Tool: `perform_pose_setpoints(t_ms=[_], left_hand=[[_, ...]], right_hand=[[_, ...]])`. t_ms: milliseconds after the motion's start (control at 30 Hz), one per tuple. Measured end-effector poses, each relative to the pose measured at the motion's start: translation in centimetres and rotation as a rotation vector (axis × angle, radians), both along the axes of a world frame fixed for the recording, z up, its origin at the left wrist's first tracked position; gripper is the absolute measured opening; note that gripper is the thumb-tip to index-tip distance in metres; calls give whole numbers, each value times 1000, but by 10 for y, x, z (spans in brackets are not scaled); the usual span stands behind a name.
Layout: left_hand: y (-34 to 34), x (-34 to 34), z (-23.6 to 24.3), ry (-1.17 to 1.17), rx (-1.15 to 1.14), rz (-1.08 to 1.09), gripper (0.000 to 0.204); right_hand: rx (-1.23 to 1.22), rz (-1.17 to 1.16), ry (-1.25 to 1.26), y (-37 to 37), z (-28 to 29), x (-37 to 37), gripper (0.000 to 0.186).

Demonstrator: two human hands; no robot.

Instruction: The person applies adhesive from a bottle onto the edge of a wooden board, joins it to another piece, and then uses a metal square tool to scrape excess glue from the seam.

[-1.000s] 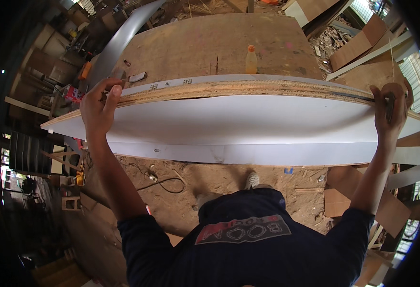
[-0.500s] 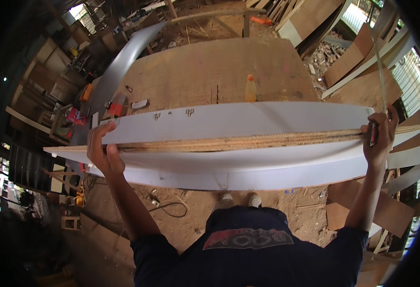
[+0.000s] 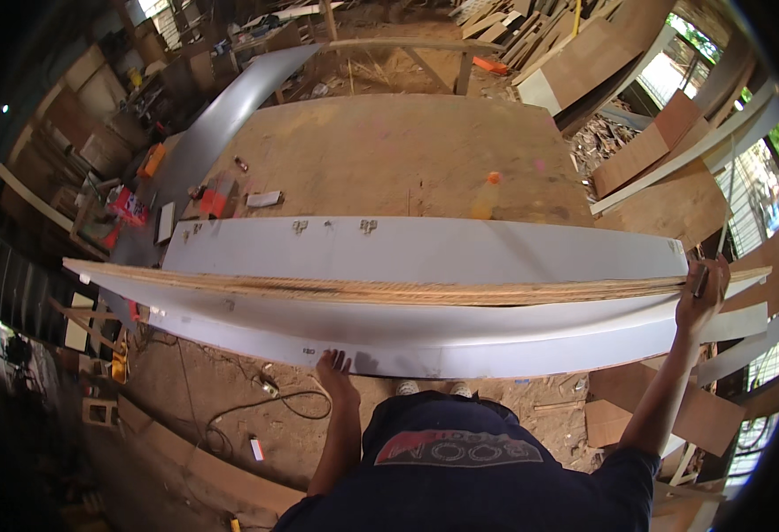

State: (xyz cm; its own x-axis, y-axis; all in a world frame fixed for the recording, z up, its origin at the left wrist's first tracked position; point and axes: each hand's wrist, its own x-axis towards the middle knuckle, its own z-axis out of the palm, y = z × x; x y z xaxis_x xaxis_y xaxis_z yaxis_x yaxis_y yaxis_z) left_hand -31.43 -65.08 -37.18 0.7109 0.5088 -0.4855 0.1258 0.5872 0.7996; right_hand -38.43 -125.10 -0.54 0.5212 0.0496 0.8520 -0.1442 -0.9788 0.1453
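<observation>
A long white panel assembly stretches across my front, with a raw plywood edge (image 3: 389, 288) running lengthwise along its middle. Behind that edge lies a flat white panel (image 3: 460, 248) with metal hinge fittings (image 3: 368, 227) near its far side. Closer to me is a lower white panel (image 3: 460, 355). My left hand (image 3: 338, 365) has its fingers stretched out against the near side of this lower panel. At the right end of the plywood edge, my right hand (image 3: 707, 291) is closed around a small dark object (image 3: 700, 283), mostly hidden by the fingers.
Beneath the panels is a broad brown worktable (image 3: 363, 151) with a bottle (image 3: 489, 195) of yellowish liquid. A grey sheet (image 3: 238, 97) slants along its left. Boards (image 3: 646, 151) lean at the right. A dark cable (image 3: 305, 395) lies on the dirt floor.
My left hand has let go of the plywood edge at the left and come down to the near panel. My right hand stays at the right end. The whole view has shifted slightly.
</observation>
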Motion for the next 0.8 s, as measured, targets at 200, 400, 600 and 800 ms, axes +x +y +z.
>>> perform_pose_setpoints(t_ms=[200, 400, 600, 800], left_hand=[[20, 31, -56, -14, -138, -27, 28], [35, 59, -25, -26, -180, 139, 31], [51, 80, -26, 91, -277, 105, 61], [59, 81, -26, 87, -342, -10, 94]], right_hand=[[88, -156, -93, -35, -21, -3, 25], [181, -147, 16, -45, -23, 16, 24], [235, 35, 212, -53, -8, 25, 28], [196, 124, 308, -73, -9, 42, 42]])
